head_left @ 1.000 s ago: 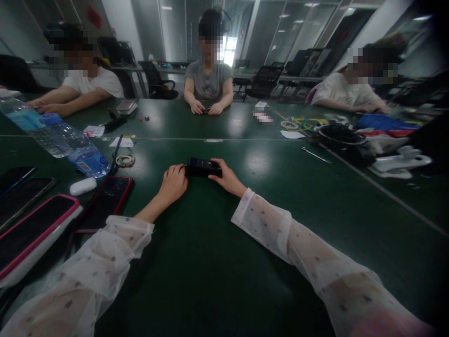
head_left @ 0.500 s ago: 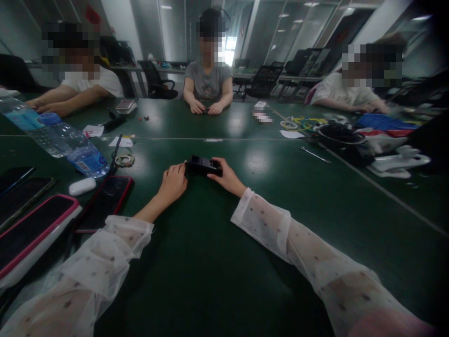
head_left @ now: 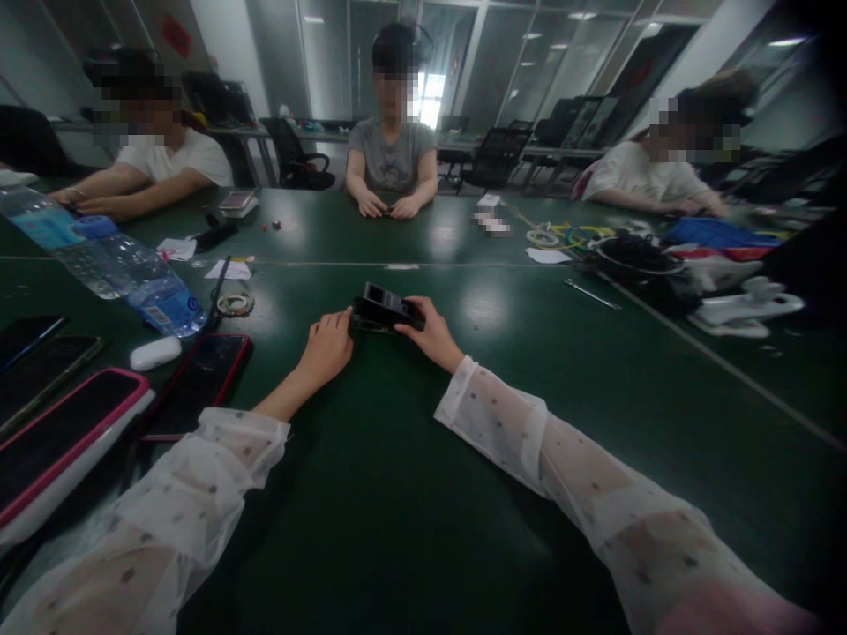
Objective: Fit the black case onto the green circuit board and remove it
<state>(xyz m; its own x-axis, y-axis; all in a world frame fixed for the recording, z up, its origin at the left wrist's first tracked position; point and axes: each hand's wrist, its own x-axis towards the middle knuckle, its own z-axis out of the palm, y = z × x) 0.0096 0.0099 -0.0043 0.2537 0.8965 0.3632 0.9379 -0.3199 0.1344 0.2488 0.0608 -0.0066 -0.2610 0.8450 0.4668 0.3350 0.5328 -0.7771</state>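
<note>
A small black box-shaped device (head_left: 385, 305) with recesses in its upper face is held a little above the table, its left end tilted up. My right hand (head_left: 430, 333) grips its right end, thumb in front and fingers behind. At the left end, my left hand (head_left: 329, 342) has its fingers curled and pressed to the device's edge; what the fingertips hold is partly hidden. Under the raised end shows a thin dark strip (head_left: 371, 325), too dim to make out.
Phones (head_left: 198, 384), a white earbud case (head_left: 155, 353) and water bottles (head_left: 149, 282) lie to the left. A tape roll (head_left: 236, 304) is beyond them. A wrench (head_left: 591, 294) and a cluttered pile (head_left: 728, 265) are right. Several people sit across the green table (head_left: 410, 494).
The device's left end has tipped upward, and a thin dark strip now shows beneath it. My hands have barely moved. The camera view has shifted slightly.
</note>
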